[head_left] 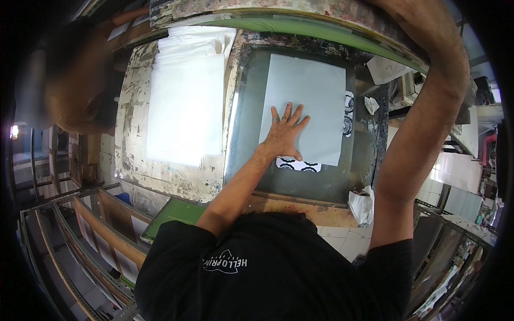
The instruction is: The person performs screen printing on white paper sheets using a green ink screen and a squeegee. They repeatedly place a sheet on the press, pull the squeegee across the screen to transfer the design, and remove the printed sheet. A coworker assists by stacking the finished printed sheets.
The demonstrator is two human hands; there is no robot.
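A pale grey-white sheet (pixel 308 85) lies on a dark, glass-like board (pixel 249 101). My left hand (pixel 285 134) is pressed flat on the sheet, palm down, fingers spread. Slips with black round prints (pixel 298 165) stick out from under its lower edge, and similar printed pieces (pixel 348 115) show along its right side. Above the board, a tilted screen-printing frame (pixel 278 12) with a green lower face crosses the top of the view. My right arm reaches up to it, and my right hand (pixel 393 5) is at its upper right edge. The picture's border cuts off those fingers.
Left of the board, a stack of white sheets (pixel 187 107) rests on a paint-worn table (pixel 134 123). Crumpled white paper (pixel 362 207) sits at the board's near right corner. Racks with boards (pixel 101 230) stand at lower left. Another person (pixel 75 80) is at far left.
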